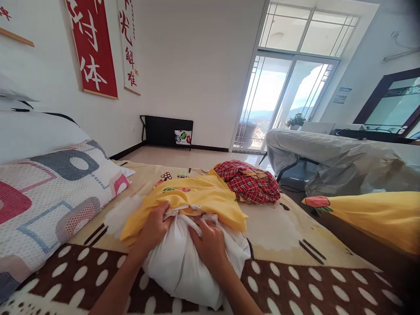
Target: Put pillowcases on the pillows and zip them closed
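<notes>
A white pillow [183, 267] lies bunched on the bed in front of me, its far end inside the mouth of a yellow pillowcase [197, 190]. At the left of that opening, my left hand [159, 225] is closed on the pillowcase edge, thumb on top, with the fingertips hidden in the cloth. My right hand [210, 240] is closed on the gathered white fabric of the pillow, just below the opening. How far the pillow reaches inside the case is hidden.
A patterned pillow [78, 188] leans at the left. Beyond the pillowcase lies a crumpled red plaid cloth [247, 181]. More yellow fabric [370, 214] is at the right edge. The bed has a brown and beige blanket [278, 232]; a plastic-covered table [328, 151] stands behind at right.
</notes>
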Demonstrator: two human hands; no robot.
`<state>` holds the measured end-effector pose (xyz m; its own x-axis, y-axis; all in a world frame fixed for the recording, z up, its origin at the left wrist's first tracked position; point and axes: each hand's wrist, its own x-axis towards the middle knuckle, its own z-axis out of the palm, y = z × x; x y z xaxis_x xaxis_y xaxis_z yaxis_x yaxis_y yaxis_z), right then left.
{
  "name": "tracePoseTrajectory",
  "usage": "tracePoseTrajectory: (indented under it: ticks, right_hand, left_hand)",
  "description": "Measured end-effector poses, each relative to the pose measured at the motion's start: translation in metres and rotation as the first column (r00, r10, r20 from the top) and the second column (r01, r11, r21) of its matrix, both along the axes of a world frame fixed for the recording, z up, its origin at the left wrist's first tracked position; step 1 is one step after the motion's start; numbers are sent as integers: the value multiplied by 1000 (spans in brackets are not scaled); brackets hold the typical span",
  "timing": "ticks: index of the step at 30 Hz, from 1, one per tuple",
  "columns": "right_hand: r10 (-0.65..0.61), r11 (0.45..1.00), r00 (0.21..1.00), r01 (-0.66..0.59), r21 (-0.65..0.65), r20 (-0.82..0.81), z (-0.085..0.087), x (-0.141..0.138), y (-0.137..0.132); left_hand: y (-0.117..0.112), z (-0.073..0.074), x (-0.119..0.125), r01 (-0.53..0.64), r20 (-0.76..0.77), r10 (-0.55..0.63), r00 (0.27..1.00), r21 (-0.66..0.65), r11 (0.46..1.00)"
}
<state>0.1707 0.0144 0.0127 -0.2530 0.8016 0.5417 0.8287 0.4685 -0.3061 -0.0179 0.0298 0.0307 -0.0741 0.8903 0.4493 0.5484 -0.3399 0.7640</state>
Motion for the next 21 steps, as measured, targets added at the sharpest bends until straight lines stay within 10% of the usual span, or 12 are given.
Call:
tracePoseTrajectory:
  ticks: [5,9,16,21]
  right_hand:
    - [153,973,967,-183,141,202,18,4,-46]
    - [116,970,926,-183,160,358,-1,-10,-70]
    - [33,999,945,-37,8,326,-28,-33,-36]
    - [-53,999,967,51,13,251,-23,-7,-8]
  left_hand:
    - [19,-23,-11,-157,113,151,982,40,987]
    - [23,-35,-10,-286,259,264,929,53,957]
    - [18,-30,-1,-323,178,306,935,76,943]
    - [-2,-3,6,-134,-19,135,991,49,990]
